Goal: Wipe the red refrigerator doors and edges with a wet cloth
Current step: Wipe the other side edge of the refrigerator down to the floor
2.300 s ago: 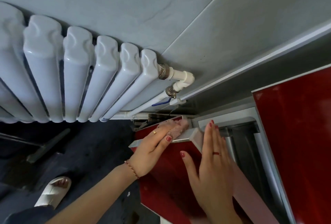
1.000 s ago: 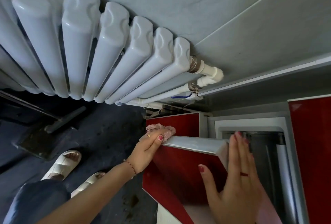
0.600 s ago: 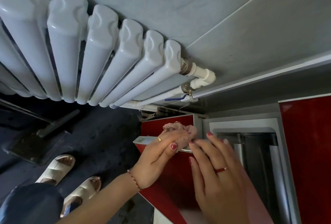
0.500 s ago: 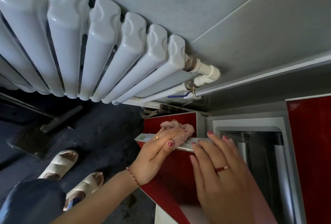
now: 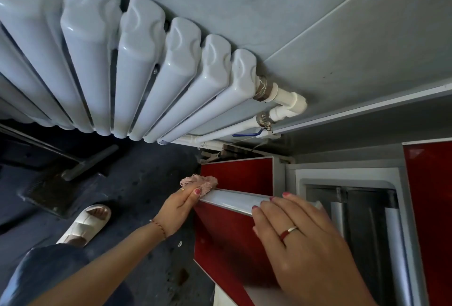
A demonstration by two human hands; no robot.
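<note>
I look down on an open red refrigerator door (image 5: 232,239) with a pale grey top edge (image 5: 230,199). My left hand (image 5: 179,207) presses a crumpled pink cloth (image 5: 199,181) onto the far left end of that edge. My right hand (image 5: 303,242) lies flat over the door's near end, fingertips curled onto the edge. Below it a second red door (image 5: 238,174) is shut. Another red panel (image 5: 430,207) stands at the right, beside the open compartment (image 5: 352,207).
A white radiator (image 5: 137,65) hangs on the grey tiled wall, with white pipes and a blue-handled valve (image 5: 265,124) just beyond the fridge. On the dark floor are my sandalled foot (image 5: 85,223) and a flat dark tool with a handle (image 5: 58,190).
My left hand has slid the cloth leftward along the door's top edge to its far corner. My right hand stays on the near end of the door.
</note>
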